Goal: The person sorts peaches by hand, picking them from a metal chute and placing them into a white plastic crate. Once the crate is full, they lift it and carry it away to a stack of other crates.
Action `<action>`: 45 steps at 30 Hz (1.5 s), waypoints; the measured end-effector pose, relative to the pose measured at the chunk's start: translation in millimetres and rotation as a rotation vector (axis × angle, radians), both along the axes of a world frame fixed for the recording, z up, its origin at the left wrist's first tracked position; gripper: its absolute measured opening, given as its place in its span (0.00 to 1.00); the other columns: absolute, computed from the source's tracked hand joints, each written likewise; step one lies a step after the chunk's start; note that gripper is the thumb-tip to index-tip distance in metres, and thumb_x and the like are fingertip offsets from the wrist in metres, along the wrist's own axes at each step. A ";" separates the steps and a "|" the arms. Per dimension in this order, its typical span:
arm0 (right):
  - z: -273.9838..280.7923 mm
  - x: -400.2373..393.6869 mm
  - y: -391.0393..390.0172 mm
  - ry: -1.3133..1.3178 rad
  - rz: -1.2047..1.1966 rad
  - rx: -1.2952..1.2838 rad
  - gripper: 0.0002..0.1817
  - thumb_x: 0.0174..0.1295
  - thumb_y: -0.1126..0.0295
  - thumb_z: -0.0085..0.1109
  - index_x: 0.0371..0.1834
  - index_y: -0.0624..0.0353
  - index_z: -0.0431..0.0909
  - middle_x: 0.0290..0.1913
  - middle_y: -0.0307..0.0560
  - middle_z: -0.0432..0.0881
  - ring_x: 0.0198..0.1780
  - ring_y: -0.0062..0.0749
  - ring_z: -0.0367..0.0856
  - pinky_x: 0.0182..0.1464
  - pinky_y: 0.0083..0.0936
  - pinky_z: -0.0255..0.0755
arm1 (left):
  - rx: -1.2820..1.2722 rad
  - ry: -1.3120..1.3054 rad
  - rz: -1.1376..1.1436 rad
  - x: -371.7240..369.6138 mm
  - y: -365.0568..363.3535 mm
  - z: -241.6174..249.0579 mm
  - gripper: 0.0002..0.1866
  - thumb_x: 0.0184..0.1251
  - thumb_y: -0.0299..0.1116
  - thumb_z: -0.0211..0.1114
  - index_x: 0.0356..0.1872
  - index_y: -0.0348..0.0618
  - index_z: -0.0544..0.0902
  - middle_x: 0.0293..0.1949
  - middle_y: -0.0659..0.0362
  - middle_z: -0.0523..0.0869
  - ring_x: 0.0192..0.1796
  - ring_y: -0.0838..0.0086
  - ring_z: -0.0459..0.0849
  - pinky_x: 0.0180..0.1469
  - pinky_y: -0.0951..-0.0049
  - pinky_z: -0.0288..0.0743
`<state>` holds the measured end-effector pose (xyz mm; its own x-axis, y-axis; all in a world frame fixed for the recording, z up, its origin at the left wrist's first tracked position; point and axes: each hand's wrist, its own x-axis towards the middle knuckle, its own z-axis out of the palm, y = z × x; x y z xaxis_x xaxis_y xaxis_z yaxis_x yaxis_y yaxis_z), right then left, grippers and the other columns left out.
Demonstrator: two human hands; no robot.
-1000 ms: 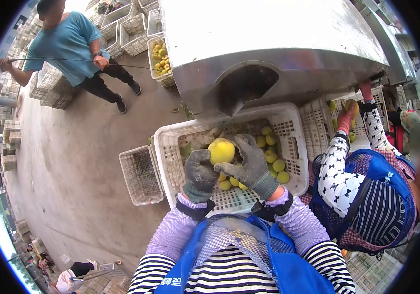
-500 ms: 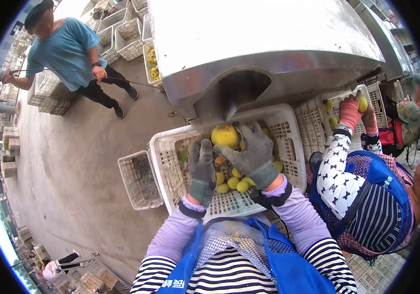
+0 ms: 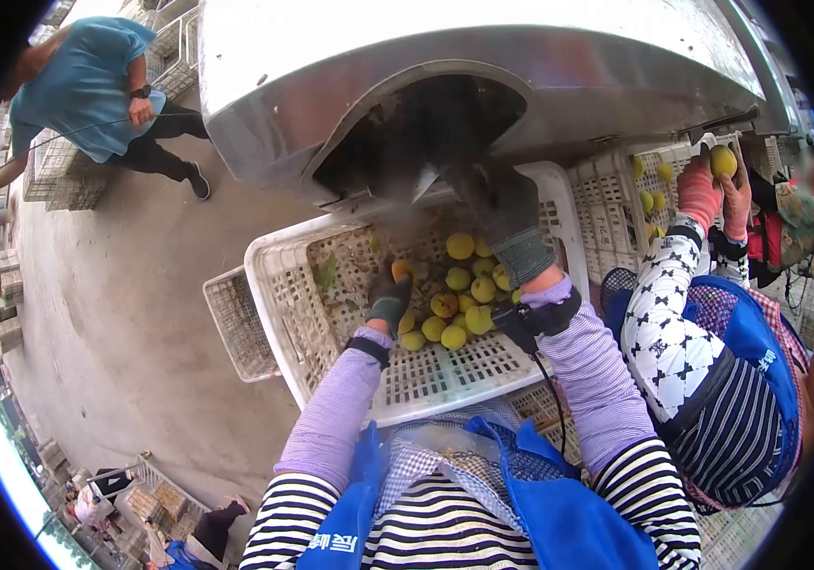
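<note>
My left hand, in a grey-green glove, is low inside the white crate, its fingers closed on an orange-yellow peach. My right hand is raised at the crate's far right, in front of the dark machine opening. Its gloved fingers are smeared and dark there, so what they hold cannot be seen. Near them shows a pale pointed metal piece. Several yellow-green peaches lie between my hands in the crate, and a green leaf rests at its left side.
The machine's metal housing spans the far side above the crate. On my right a co-worker's gloved hands hold a peach over another crate. A smaller crate stands at left; a person in a blue shirt is beyond.
The large yellow peach between my hands is out of sight. My left hand has lowered and closed on a smaller peach; my right hand has moved up toward the machine opening. The view has shifted.
</note>
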<state>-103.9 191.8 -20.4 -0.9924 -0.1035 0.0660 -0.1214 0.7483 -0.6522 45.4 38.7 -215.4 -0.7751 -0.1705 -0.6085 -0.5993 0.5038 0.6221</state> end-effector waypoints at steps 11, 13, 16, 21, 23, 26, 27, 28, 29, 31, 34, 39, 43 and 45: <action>-218.1 53.8 56.8 -0.547 0.309 0.442 0.30 0.53 0.69 0.68 0.63 0.55 0.73 0.57 0.58 0.79 0.59 0.52 0.77 0.59 0.40 0.73 | 0.472 -0.154 0.006 -10.7 22.4 -95.6 0.26 0.71 0.48 0.58 0.65 0.44 0.72 0.59 0.51 0.80 0.54 0.60 0.82 0.54 0.63 0.78; -154.8 49.7 43.2 -0.547 0.254 0.173 0.35 0.50 0.70 0.71 0.65 0.53 0.72 0.61 0.57 0.76 0.61 0.51 0.76 0.61 0.40 0.72 | 1.071 -0.235 0.408 -3.4 5.0 -67.0 0.26 0.73 0.45 0.57 0.65 0.41 0.72 0.57 0.51 0.81 0.53 0.62 0.83 0.55 0.66 0.79; -82.9 70.2 34.3 -0.411 0.453 -0.445 0.44 0.48 0.60 0.76 0.71 0.56 0.67 0.62 0.56 0.73 0.65 0.50 0.72 0.68 0.41 0.65 | 1.466 -0.250 0.490 -15.3 -7.7 75.1 0.24 0.75 0.40 0.57 0.66 0.39 0.70 0.56 0.49 0.81 0.53 0.65 0.84 0.56 0.68 0.80; 20.2 102.7 23.9 -0.215 0.313 -0.273 0.46 0.41 0.59 0.80 0.70 0.44 0.72 0.57 0.52 0.74 0.58 0.46 0.76 0.60 0.38 0.74 | 1.373 -0.025 0.372 -2.3 -22.1 167.1 0.25 0.74 0.38 0.59 0.65 0.34 0.69 0.56 0.49 0.80 0.55 0.66 0.83 0.57 0.68 0.79; 33.4 113.3 16.3 -0.167 0.225 -0.265 0.43 0.39 0.60 0.80 0.67 0.44 0.76 0.54 0.52 0.74 0.56 0.44 0.76 0.57 0.36 0.75 | 1.319 0.029 0.317 -4.2 -23.8 180.9 0.26 0.71 0.41 0.64 0.63 0.35 0.70 0.58 0.50 0.79 0.58 0.67 0.80 0.60 0.67 0.76; 52.8 112.5 12.4 -0.039 0.248 -0.305 0.45 0.40 0.61 0.80 0.68 0.49 0.74 0.54 0.52 0.74 0.56 0.45 0.76 0.57 0.37 0.75 | 1.123 0.273 0.166 -2.2 -22.9 207.7 0.29 0.70 0.45 0.65 0.64 0.36 0.69 0.59 0.51 0.78 0.61 0.67 0.78 0.65 0.65 0.71; 63.4 112.0 8.4 0.010 0.246 -0.298 0.46 0.40 0.62 0.80 0.69 0.51 0.73 0.54 0.53 0.74 0.56 0.45 0.76 0.56 0.37 0.75 | 1.088 0.321 0.117 -4.1 -22.2 210.4 0.34 0.67 0.48 0.68 0.65 0.35 0.68 0.60 0.51 0.77 0.63 0.67 0.76 0.68 0.64 0.68; 76.9 111.3 4.2 0.055 0.242 -0.293 0.46 0.40 0.62 0.79 0.69 0.54 0.71 0.54 0.53 0.74 0.55 0.46 0.76 0.56 0.37 0.76 | 1.067 0.336 0.131 -6.7 -22.4 215.9 0.34 0.67 0.47 0.68 0.65 0.35 0.68 0.60 0.51 0.77 0.63 0.66 0.76 0.67 0.64 0.68; 84.7 110.4 1.1 0.099 0.235 -0.286 0.47 0.40 0.63 0.79 0.69 0.56 0.70 0.54 0.53 0.74 0.55 0.46 0.77 0.55 0.36 0.76 | 1.048 0.350 0.144 -11.0 -22.1 224.3 0.35 0.67 0.47 0.69 0.65 0.35 0.67 0.60 0.50 0.77 0.62 0.66 0.76 0.67 0.63 0.69; 86.5 112.1 -3.7 0.161 0.177 -0.145 0.48 0.39 0.62 0.79 0.69 0.60 0.69 0.55 0.53 0.74 0.53 0.46 0.78 0.54 0.36 0.77 | 1.000 0.355 0.152 -14.7 -22.7 240.1 0.35 0.65 0.44 0.70 0.66 0.35 0.67 0.61 0.50 0.77 0.62 0.64 0.77 0.64 0.64 0.72; 96.1 113.5 -9.5 0.115 0.125 -0.060 0.48 0.39 0.60 0.79 0.68 0.62 0.69 0.55 0.53 0.75 0.52 0.47 0.79 0.51 0.36 0.77 | 1.038 0.403 0.200 -14.4 -22.9 242.5 0.34 0.65 0.38 0.69 0.67 0.35 0.66 0.61 0.50 0.77 0.61 0.64 0.78 0.63 0.65 0.74; 110.9 104.1 -20.9 0.097 0.150 -0.181 0.44 0.42 0.55 0.78 0.63 0.63 0.73 0.50 0.53 0.77 0.49 0.46 0.80 0.49 0.37 0.77 | 1.153 0.412 0.214 -19.5 -36.7 269.4 0.29 0.67 0.36 0.64 0.66 0.35 0.69 0.59 0.49 0.78 0.59 0.64 0.79 0.63 0.65 0.73; 90.9 59.4 -43.0 0.236 0.103 0.025 0.40 0.43 0.49 0.77 0.57 0.61 0.76 0.47 0.52 0.79 0.45 0.47 0.82 0.45 0.39 0.77 | 1.014 0.579 0.268 -34.3 -37.6 265.4 0.27 0.73 0.43 0.57 0.65 0.36 0.71 0.57 0.49 0.80 0.58 0.64 0.80 0.60 0.65 0.76; 58.3 35.7 -49.5 0.244 0.062 0.207 0.38 0.42 0.48 0.77 0.54 0.59 0.78 0.46 0.52 0.80 0.44 0.46 0.82 0.43 0.40 0.77 | 0.381 0.908 0.030 -23.8 -48.2 208.8 0.33 0.61 0.35 0.71 0.67 0.36 0.70 0.59 0.48 0.79 0.58 0.61 0.81 0.57 0.65 0.79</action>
<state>-68.2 142.3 37.9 -0.9414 -0.1996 0.2720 -0.3050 0.8484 -0.4327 21.6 -9.5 -6.6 -0.9736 -0.1138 0.1977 0.1774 0.1669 0.9699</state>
